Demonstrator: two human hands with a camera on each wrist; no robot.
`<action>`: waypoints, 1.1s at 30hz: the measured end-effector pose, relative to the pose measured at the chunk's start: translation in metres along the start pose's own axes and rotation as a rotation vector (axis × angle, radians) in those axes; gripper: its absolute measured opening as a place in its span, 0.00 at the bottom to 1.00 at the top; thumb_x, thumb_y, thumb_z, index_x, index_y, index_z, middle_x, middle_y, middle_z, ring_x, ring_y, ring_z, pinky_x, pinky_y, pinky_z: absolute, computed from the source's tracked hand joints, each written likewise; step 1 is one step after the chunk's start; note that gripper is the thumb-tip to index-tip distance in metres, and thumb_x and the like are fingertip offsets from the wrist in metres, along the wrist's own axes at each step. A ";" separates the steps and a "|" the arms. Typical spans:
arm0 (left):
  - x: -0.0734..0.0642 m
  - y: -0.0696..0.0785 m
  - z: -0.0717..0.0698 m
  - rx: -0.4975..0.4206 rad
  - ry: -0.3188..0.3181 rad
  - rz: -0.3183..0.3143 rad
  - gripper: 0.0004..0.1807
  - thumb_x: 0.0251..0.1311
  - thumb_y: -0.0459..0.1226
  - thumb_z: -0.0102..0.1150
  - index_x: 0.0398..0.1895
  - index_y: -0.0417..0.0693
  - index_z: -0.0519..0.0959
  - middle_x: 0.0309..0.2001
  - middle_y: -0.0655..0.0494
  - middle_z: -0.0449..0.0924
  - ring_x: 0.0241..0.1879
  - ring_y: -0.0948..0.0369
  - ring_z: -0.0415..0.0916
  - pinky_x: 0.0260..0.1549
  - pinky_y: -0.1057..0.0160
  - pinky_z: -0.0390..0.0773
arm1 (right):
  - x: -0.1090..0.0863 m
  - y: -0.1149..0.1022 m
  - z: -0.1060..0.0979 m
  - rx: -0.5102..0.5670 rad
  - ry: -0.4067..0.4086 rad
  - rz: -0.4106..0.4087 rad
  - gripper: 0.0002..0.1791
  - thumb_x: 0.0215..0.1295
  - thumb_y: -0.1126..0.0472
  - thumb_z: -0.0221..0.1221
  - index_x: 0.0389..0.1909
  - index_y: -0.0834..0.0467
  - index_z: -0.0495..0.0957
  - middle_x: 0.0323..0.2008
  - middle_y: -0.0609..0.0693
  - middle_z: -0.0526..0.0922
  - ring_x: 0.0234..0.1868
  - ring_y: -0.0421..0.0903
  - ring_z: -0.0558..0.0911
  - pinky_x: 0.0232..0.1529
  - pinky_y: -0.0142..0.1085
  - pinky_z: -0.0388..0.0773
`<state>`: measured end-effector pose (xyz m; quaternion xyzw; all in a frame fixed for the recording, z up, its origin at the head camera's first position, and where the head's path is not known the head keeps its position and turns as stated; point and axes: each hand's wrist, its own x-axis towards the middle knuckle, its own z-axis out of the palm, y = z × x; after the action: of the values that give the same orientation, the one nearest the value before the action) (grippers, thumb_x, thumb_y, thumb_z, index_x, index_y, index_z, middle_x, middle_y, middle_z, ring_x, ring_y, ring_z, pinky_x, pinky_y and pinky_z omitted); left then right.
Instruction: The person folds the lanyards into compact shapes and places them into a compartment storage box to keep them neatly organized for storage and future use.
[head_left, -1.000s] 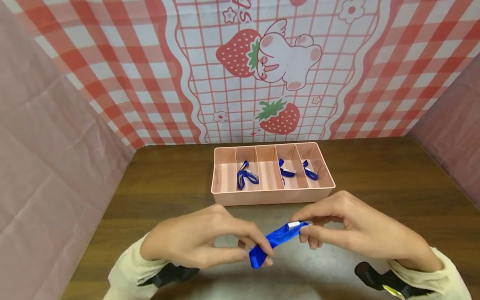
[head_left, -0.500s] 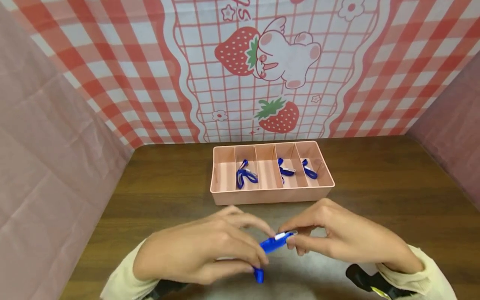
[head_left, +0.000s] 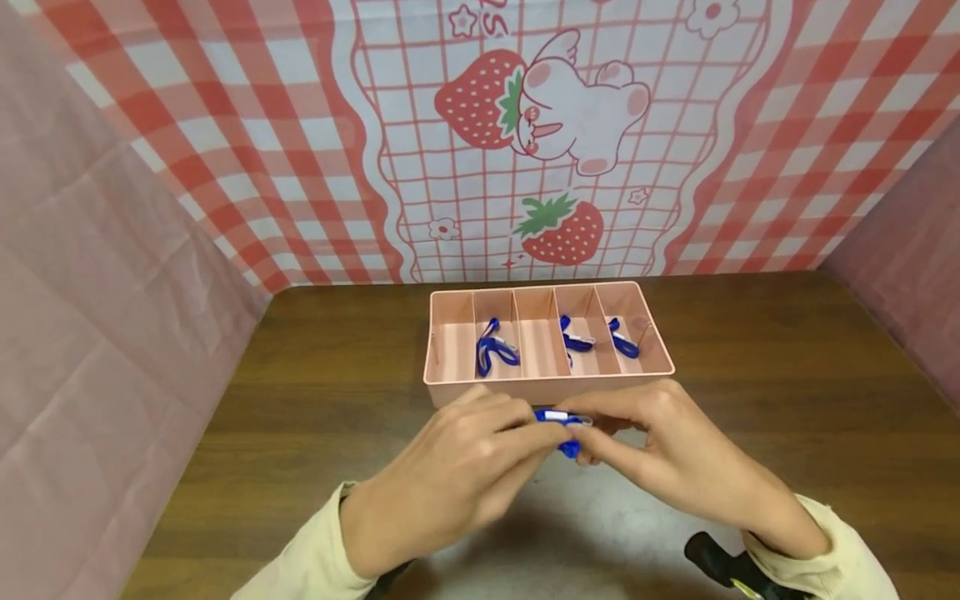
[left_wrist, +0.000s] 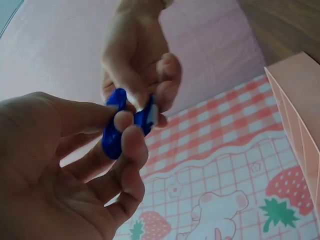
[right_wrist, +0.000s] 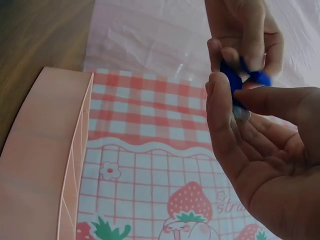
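Note:
Between my two hands is a blue lanyard [head_left: 570, 448], folded into a short bundle with a white plastic piece and a small clip on top. My left hand [head_left: 465, 467] pinches it between thumb and fingers from the left. From the other side, my right hand [head_left: 675, 454] grips the clip end. Up close in the left wrist view, the blue ribbon [left_wrist: 113, 142] bulges in a loop beside the left fingertips. The right wrist view shows the lanyard [right_wrist: 231, 80] partly hidden behind the fingers of both hands.
Behind my hands stands a pink divided organizer tray [head_left: 487, 390]. Blue lanyards lie in its second compartment [head_left: 495, 354], fourth compartment [head_left: 577, 340] and fifth compartment [head_left: 624, 342] from the left. The wooden table [head_left: 330, 358] meets a red-checked cloth [head_left: 285, 167] at the back.
My left hand has shifted its grip along the lanyard and come close to my right hand. The stretched strip is now folded up short, and both hands sit nearer the tray.

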<state>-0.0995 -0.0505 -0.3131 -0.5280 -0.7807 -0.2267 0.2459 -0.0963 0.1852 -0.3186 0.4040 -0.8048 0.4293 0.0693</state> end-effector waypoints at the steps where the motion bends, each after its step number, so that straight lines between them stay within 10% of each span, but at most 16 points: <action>1: 0.001 0.001 0.001 0.003 0.013 -0.013 0.09 0.66 0.34 0.61 0.48 0.47 0.83 0.32 0.64 0.79 0.33 0.69 0.74 0.42 0.67 0.74 | 0.000 0.000 -0.001 0.009 0.004 0.006 0.16 0.64 0.74 0.62 0.48 0.53 0.83 0.29 0.36 0.84 0.28 0.33 0.82 0.29 0.26 0.79; 9: 0.002 0.004 0.007 0.045 0.075 -0.092 0.10 0.64 0.32 0.59 0.47 0.43 0.75 0.30 0.63 0.78 0.31 0.67 0.76 0.40 0.64 0.77 | 0.002 -0.002 -0.003 0.222 -0.049 0.091 0.17 0.69 0.75 0.56 0.51 0.54 0.82 0.31 0.41 0.85 0.32 0.40 0.84 0.33 0.34 0.83; 21: 0.006 0.004 0.001 -0.091 0.259 -0.096 0.11 0.60 0.33 0.67 0.44 0.41 0.78 0.40 0.54 0.77 0.34 0.64 0.75 0.37 0.72 0.76 | 0.002 -0.009 -0.005 0.054 0.039 -0.012 0.21 0.59 0.80 0.62 0.50 0.58 0.82 0.36 0.42 0.85 0.33 0.37 0.84 0.36 0.29 0.82; 33: 0.002 -0.004 -0.004 -0.412 0.016 -0.269 0.03 0.68 0.34 0.60 0.39 0.43 0.81 0.30 0.62 0.79 0.28 0.74 0.71 0.27 0.80 0.72 | -0.001 -0.009 -0.010 0.054 -0.038 -0.020 0.20 0.64 0.79 0.58 0.50 0.54 0.80 0.35 0.39 0.84 0.35 0.37 0.83 0.37 0.29 0.81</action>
<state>-0.1033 -0.0529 -0.3090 -0.4564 -0.7793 -0.4160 0.1066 -0.0913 0.1903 -0.3072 0.4216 -0.7902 0.4423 0.0474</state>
